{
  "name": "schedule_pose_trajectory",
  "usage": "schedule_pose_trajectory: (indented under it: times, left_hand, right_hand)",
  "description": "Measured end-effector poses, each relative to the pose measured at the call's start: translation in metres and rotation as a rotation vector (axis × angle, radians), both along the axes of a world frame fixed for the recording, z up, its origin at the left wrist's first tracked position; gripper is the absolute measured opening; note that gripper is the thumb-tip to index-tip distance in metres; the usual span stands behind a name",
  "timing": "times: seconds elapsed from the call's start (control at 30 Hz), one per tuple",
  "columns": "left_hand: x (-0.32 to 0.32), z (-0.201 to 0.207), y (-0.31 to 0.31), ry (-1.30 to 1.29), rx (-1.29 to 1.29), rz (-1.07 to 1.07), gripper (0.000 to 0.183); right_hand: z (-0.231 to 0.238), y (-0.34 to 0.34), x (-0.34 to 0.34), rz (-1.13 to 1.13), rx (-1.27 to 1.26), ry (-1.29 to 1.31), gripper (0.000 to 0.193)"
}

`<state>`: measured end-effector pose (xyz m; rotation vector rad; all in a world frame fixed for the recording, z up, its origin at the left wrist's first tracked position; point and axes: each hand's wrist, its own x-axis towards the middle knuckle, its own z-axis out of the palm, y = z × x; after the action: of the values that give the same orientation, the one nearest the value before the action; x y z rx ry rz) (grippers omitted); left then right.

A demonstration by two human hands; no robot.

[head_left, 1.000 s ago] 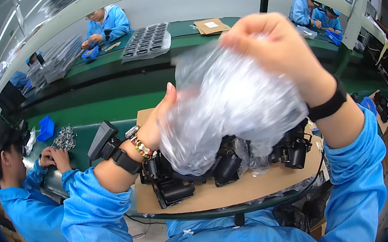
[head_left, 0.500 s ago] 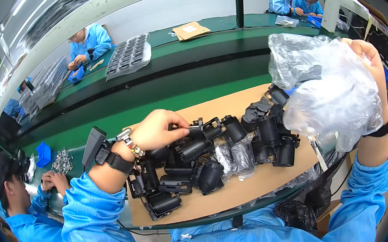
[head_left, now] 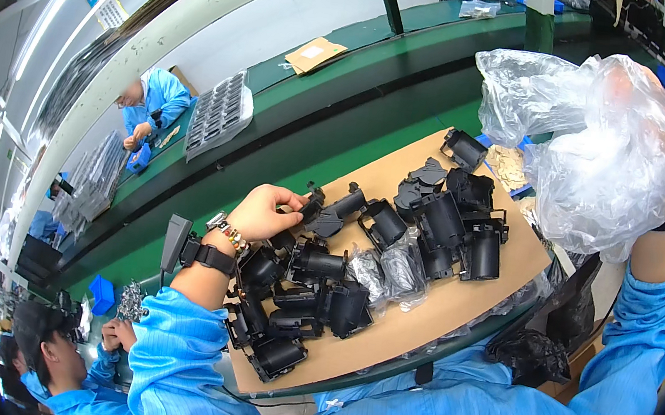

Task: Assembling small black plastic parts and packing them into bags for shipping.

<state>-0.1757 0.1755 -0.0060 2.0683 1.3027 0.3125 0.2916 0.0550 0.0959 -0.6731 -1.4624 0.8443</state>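
Note:
My left hand [head_left: 263, 213] is closed, its thumb and fingers pinching a small black plastic part [head_left: 313, 203] at the far left edge of the pile. Black cylindrical housings [head_left: 441, 222] lie heaped on a brown cardboard sheet [head_left: 409, 327]. Among them are two small clear bags [head_left: 403, 269] with something grey inside. Raised at the right, my right hand [head_left: 627, 85] grips a large crumpled clear plastic bag [head_left: 604, 189]. The plastic covers most of its fingers, and the bag hangs just past the cardboard's right edge.
Behind the pile, a blue tray [head_left: 508, 165] holds beige pieces. Black plastic bags [head_left: 533, 356] hang at the table's right edge. A co-worker [head_left: 58, 348] sits close on my left. Across the green bench are a moulded tray [head_left: 221, 116] and a brown envelope [head_left: 315, 54].
My right hand has shifted the large bag to the right, uncovering the blue tray. My left hand has lifted the small black part slightly away from the pile. The view has tilted a little.

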Motion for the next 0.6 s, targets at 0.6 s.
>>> schedule_pose_trajectory:
  times: [0.6]
  left_hand:
    - [0.106, 0.040, -0.075, 0.149, 0.482, -0.585, 0.025]
  right_hand:
    - [0.000, -0.021, 0.001, -0.059, 0.216, -0.537, 0.034]
